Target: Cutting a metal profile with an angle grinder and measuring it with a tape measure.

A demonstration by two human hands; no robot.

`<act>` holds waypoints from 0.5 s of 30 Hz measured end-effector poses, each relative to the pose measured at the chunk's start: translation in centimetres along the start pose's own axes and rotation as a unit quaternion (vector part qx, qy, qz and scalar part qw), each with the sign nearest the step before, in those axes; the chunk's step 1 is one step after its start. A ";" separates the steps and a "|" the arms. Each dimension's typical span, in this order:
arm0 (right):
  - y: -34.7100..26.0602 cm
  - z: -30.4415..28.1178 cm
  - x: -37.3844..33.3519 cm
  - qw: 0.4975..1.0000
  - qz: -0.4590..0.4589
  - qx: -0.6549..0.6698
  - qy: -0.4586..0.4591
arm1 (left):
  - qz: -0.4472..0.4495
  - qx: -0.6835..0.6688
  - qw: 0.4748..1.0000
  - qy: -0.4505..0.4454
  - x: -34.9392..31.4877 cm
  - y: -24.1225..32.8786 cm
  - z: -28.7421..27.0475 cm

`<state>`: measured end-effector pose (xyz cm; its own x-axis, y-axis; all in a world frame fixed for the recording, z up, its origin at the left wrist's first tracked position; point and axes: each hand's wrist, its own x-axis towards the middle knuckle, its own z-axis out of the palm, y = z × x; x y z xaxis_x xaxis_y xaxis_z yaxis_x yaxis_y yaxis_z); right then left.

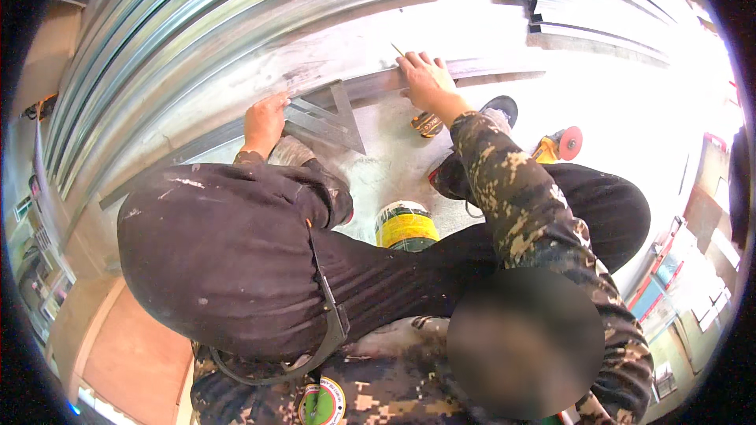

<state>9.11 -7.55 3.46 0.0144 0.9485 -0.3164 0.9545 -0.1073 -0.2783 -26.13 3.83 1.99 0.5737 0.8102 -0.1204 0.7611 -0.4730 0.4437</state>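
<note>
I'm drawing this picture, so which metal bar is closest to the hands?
The grey bar that runs past the left hand and right hand, with the metal triangle beside it. The other bars lie farther up the picture.

Metal bar (379, 85), one: long, narrow, grey, partly covered. Triangular square (346, 116), one: flat, grey, open-centred; set at the bar, one corner jutting to its near side. Slim stick (397, 49), one: yellowish, tilted, mostly hidden, projecting beyond the bar.
</note>
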 end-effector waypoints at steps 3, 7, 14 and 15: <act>0.8 0.8 0.8 0.997 -0.060 -0.043 -0.005 | -0.015 -0.014 1.000 0.009 -0.7 -0.2 -0.3; 1.6 2.2 0.7 0.986 -0.109 -0.123 0.019 | -0.020 -0.035 0.999 0.016 -1.8 0.0 -0.8; 1.1 0.3 1.2 0.983 -0.161 -0.043 0.072 | 0.009 -0.028 0.998 0.047 -2.0 1.6 -0.6; 1.3 0.3 1.2 0.984 -0.156 -0.044 0.072 | 0.007 -0.041 0.998 0.039 -1.6 2.1 -0.4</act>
<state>10.24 -6.66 2.49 -0.2473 0.9643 -0.0949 0.9411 0.2157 -0.2604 -25.61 1.66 3.42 0.5564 0.8296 -0.0458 0.7242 -0.4571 0.5163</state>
